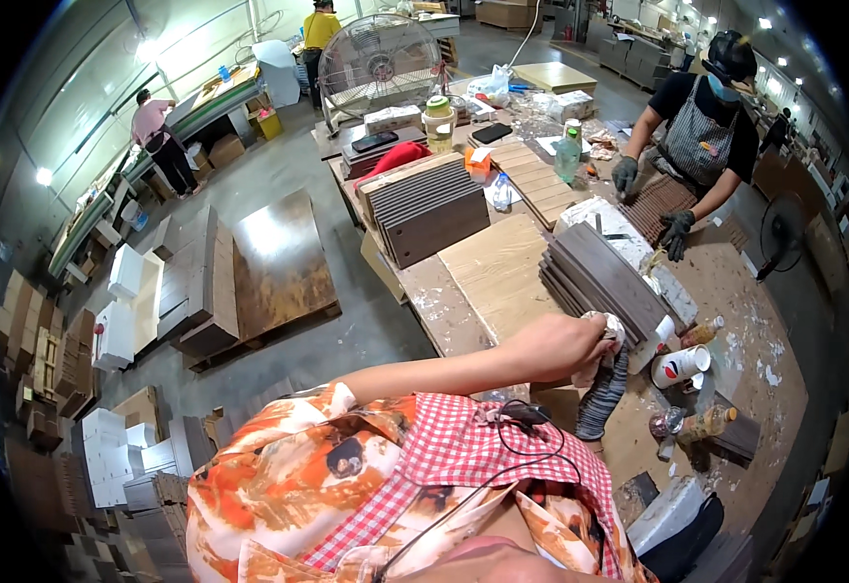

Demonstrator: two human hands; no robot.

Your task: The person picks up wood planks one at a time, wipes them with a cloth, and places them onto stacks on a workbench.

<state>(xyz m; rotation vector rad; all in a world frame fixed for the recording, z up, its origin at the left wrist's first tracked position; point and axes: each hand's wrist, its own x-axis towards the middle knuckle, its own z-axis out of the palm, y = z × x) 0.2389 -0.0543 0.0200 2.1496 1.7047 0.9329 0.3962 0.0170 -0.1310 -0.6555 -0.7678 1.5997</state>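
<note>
My bare left hand (pixel 575 347) reaches across the table with its fingers closed on a crumpled whitish cloth (pixel 607 340). Right below the cloth is a grey ribbed knit sleeve or glove (pixel 602 400), which seems to cover my right arm; the fingers of my right hand are hidden. Just beyond both, a tilted stack of dark brown boards (pixel 604 277) leans on a white paint-stained block (pixel 677 291). A flat light-wood panel (pixel 497 267) lies to the left of the stack.
Right of my hands are a white paper cup (pixel 679 366) and bottles (pixel 711 423). Upright dark panels (pixel 429 214) stand farther left, below a large fan (pixel 381 63). Across the table a gloved co-worker (pixel 701 136) handles a brown slatted piece (pixel 658 204). A board-laden pallet (pixel 279 262) sits on the floor.
</note>
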